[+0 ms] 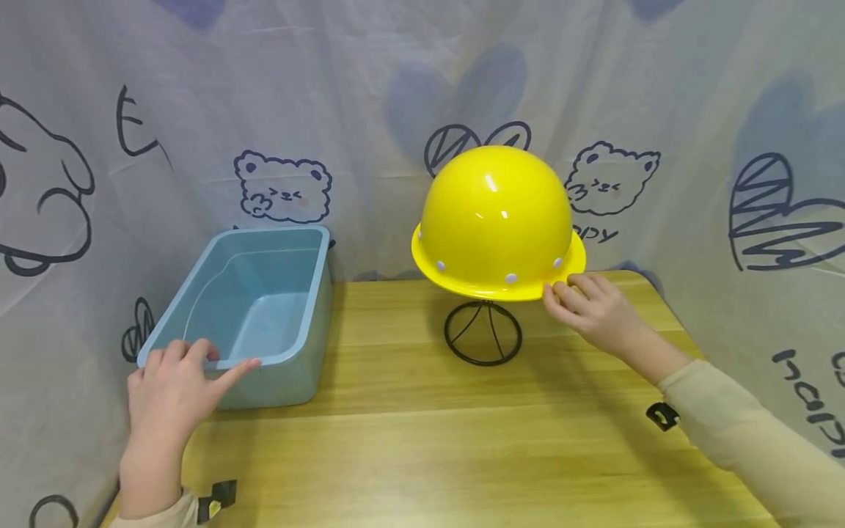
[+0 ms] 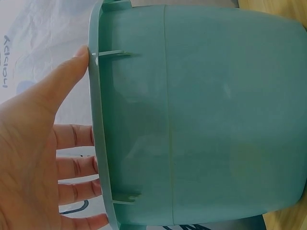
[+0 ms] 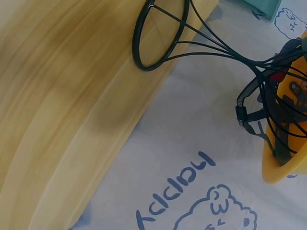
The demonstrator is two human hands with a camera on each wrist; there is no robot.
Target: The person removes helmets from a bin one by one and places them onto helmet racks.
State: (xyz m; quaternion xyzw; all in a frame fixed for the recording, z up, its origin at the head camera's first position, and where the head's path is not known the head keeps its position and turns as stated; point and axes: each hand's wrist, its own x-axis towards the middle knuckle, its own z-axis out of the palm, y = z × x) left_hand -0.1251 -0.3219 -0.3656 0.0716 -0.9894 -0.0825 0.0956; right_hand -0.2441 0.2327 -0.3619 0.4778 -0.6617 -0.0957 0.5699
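Observation:
A yellow hard hat (image 1: 496,220) sits on a black wire stand (image 1: 483,334) at the right of the table. Its brim is gripped at the front right by my right hand (image 1: 597,312), which stays out of the right wrist view. Straps and the inner harness (image 3: 283,105) show under the hat there. At the left stands a light-blue plastic bin (image 1: 320,293). My left hand (image 1: 174,389) holds its near rim, fingers hooked over the edge and thumb stretched along it. The left wrist view shows the thumb and fingers (image 2: 74,165) at the rim, with the fingertips hidden behind it.
Both stand on a wooden table (image 1: 422,455). A pale cloth (image 1: 370,95) with bear and heart drawings hangs behind and at both sides. Small black pieces (image 1: 662,416) hang by each sleeve.

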